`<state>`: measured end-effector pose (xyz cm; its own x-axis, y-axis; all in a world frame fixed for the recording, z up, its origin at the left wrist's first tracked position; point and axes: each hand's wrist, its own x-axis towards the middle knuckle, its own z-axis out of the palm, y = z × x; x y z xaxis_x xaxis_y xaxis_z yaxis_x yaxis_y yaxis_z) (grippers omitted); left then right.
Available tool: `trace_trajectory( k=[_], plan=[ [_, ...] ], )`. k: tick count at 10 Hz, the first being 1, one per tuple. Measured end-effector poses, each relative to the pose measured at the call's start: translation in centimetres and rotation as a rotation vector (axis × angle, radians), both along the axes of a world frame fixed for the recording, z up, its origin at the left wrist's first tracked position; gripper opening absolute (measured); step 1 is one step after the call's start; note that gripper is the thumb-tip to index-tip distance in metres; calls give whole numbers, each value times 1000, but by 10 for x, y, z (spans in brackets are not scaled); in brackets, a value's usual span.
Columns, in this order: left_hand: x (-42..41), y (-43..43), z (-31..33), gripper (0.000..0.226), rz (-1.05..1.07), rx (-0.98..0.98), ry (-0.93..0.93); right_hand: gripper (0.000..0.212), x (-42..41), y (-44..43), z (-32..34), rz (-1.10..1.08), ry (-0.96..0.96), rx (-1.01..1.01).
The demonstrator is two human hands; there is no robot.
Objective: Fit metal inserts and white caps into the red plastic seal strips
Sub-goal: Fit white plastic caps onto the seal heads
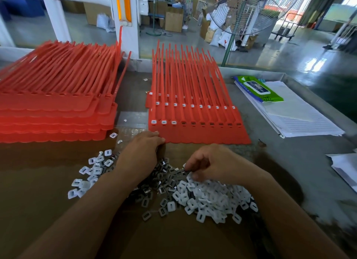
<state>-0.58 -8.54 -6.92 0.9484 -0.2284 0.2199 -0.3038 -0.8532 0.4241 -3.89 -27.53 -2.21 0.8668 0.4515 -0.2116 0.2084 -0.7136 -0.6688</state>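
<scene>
A sheet of joined red seal strips [199, 131] lies in front of me, on top of other sheets whose sockets carry white caps. On the top sheet the three leftmost sockets hold white caps [163, 122]; the sockets to their right show dark openings. A loose heap of white caps [210, 199] and grey metal inserts [164, 177] lies on brown cardboard [48, 181]. My left hand [142, 152] rests with its fingers curled at the near left corner of the sheet. My right hand [210, 164] reaches into the heap, fingertips pinching small parts.
A tall stack of red seal strip sheets [56, 104] sits at the left. A green wet-wipe pack [258, 88] lies on lined papers [301, 115] at the right. More paper [345, 168] lies at the right edge. A floor fan [239, 13] stands beyond the table.
</scene>
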Motion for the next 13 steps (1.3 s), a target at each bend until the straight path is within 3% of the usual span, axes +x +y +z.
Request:
trace_trajectory(
  k=[13],
  plan=[
    [-1,-1,2,42,-2,11,-3,27,-6,-5,1,-19,-130,44]
  ],
)
